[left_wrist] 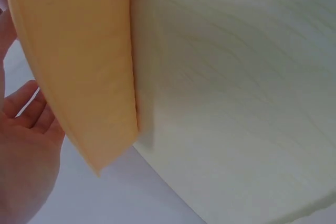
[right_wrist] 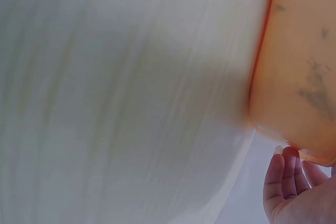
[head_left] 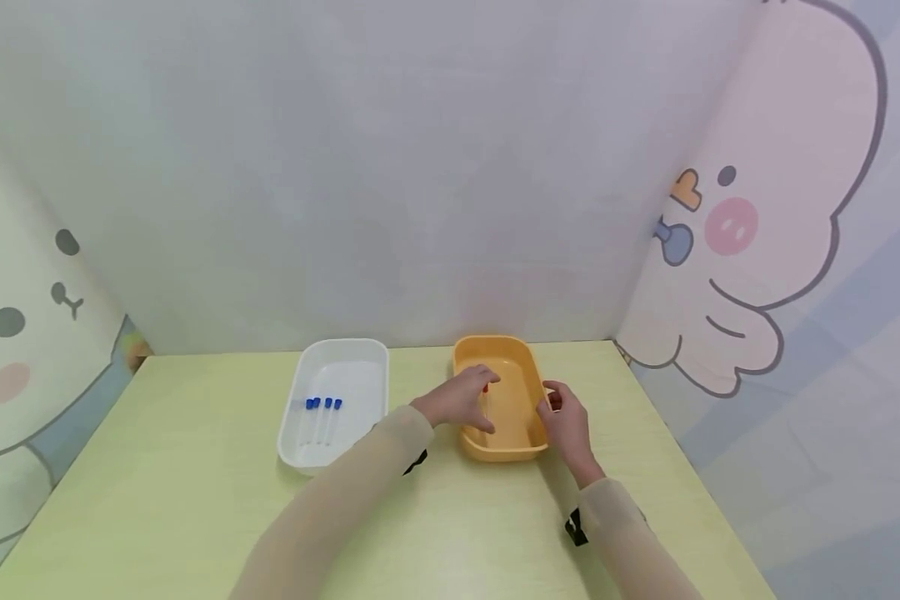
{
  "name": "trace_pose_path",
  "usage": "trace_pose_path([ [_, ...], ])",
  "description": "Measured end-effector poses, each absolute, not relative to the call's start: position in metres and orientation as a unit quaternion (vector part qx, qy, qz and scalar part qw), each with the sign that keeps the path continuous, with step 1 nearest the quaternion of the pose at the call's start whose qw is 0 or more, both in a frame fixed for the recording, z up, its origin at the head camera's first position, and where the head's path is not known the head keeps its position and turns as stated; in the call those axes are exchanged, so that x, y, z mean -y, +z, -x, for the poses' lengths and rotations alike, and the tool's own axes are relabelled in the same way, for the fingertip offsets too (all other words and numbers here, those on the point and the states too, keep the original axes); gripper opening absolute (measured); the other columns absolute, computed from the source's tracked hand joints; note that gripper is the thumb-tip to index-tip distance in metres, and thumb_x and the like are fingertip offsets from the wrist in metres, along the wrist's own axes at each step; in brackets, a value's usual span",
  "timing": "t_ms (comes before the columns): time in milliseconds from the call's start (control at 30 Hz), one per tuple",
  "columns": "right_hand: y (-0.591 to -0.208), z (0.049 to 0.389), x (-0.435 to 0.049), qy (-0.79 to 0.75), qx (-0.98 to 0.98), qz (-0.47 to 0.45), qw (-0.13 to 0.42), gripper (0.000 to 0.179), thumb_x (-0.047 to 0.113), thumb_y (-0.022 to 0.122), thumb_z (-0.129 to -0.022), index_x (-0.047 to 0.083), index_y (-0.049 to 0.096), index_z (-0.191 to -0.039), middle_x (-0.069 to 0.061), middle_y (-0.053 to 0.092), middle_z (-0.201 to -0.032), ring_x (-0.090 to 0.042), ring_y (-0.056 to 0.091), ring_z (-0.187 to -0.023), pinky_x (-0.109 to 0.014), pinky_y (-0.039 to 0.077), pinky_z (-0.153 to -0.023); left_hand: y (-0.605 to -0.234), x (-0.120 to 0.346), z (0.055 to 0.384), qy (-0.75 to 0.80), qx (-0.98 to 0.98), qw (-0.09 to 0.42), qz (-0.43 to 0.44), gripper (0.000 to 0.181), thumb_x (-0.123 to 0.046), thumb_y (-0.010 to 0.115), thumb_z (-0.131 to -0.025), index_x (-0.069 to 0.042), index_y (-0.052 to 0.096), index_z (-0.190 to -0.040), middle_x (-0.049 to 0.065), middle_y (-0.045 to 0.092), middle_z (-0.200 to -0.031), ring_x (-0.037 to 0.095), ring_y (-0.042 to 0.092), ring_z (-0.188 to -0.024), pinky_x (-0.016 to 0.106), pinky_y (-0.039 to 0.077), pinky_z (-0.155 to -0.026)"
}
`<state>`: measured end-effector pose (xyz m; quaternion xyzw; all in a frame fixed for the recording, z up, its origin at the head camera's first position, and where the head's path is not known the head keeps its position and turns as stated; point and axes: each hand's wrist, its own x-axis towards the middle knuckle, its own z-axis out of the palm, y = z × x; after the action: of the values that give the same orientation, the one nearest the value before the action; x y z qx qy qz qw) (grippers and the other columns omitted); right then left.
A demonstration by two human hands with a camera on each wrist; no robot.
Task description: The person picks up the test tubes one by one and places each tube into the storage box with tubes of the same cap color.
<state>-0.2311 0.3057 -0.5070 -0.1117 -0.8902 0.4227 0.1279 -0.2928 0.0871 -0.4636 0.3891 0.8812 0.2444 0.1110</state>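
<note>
An orange tray stands at the back of the table. My left hand reaches over its left rim, thumb and fingers spread apart. Between them, inside the tray, shows a thin clear tube with a red cap; the hand hides part of it. At the tray's right rim, my right hand pinches the edge between thumb and fingers. The right wrist view has the right hand's fingers against the tray's outer wall. In the left wrist view, the left hand appears beside the tray's wall.
Left of the orange tray stands a white tray, holding several clear tubes with blue caps. Both trays are on a pale yellow-green table. A light curtain hangs right behind the table, with cartoon-printed cloth at both sides.
</note>
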Motion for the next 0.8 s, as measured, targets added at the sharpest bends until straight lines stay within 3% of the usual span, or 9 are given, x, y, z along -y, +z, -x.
trace_pose_path([
  [267,-0.509,0.229,-0.302,0.426,0.889,0.106,0.130,0.040,0.005,0.061,-0.095,0.001,0.061,-0.135,-0.019,0.065,-0.108,-0.030,0.063,-0.099,-0.029,0.053,-0.078,-0.472,-0.091,0.295,0.191,-0.896,0.107,-0.385,0.086,-0.033,0.092,-0.077,-0.002,0.051,-0.146,0.009,0.057,-0.142,0.020,0.057,-0.123,0.032,0.052,-0.108],
  [467,-0.508,0.228,-0.302,0.430,0.886,0.109,0.133,0.039,0.006,0.061,-0.095,0.001,0.062,-0.134,-0.019,0.064,-0.108,-0.030,0.063,-0.098,-0.027,0.053,-0.076,-0.473,-0.096,0.296,0.162,-0.907,0.095,-0.378,0.088,-0.037,0.093,-0.076,-0.004,0.052,-0.147,0.008,0.056,-0.148,0.024,0.053,-0.137,0.034,0.046,-0.118],
  [800,-0.506,0.229,-0.306,0.426,0.889,0.108,0.132,0.039,0.007,0.061,-0.096,0.001,0.062,-0.134,-0.018,0.064,-0.107,-0.029,0.063,-0.098,-0.024,0.052,-0.073,-0.475,-0.103,0.299,0.161,-0.918,0.090,-0.351,0.094,-0.037,0.093,-0.075,-0.005,0.047,-0.151,0.010,0.047,-0.158,0.026,0.045,-0.148,0.037,0.038,-0.126],
])
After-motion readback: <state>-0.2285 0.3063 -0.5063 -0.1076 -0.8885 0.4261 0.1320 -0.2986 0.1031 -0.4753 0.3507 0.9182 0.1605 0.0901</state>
